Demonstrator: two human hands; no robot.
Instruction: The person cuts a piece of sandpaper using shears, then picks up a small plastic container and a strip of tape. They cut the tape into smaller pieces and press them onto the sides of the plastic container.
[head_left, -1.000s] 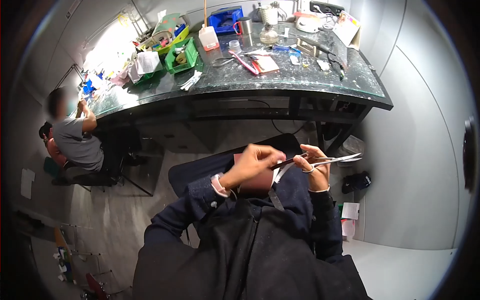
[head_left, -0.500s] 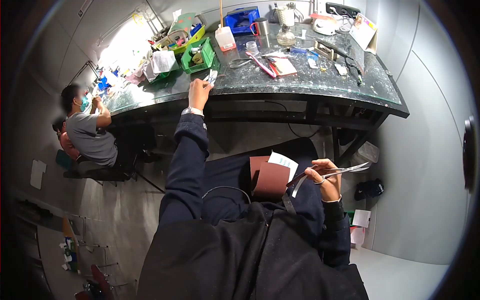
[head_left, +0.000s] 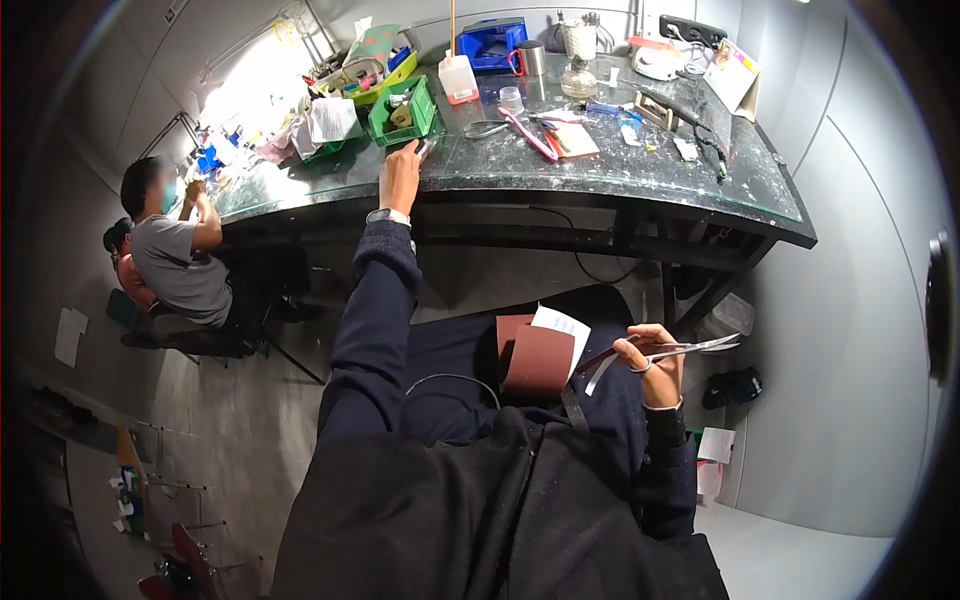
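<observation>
My left hand (head_left: 400,180) reaches to the table's front edge, just below a green bin (head_left: 402,115). Its fingers are bent together at a small pale object (head_left: 428,148), whose kind I cannot tell. Over my right thigh, my right hand (head_left: 655,370) is closed on a pair of metal scissors (head_left: 705,345), blades pointing right. A narrow brown strip with a white back (head_left: 597,372) hangs from the same fingers. On my lap lie curled brown sandpaper sheets (head_left: 540,362), one showing a white printed back (head_left: 562,325).
The dark table (head_left: 620,180) holds a pink toothbrush (head_left: 528,135), a bottle of pink liquid (head_left: 458,78), a metal mug (head_left: 532,58), a glass burner (head_left: 578,78) and a blue bin (head_left: 490,45). At left, a seated person (head_left: 180,260) works under a bright lamp.
My left hand has shifted slightly forward toward the green bin, and its fingers now cover more of the pale object. My right hand keeps the scissors and strip in nearly the same place.
</observation>
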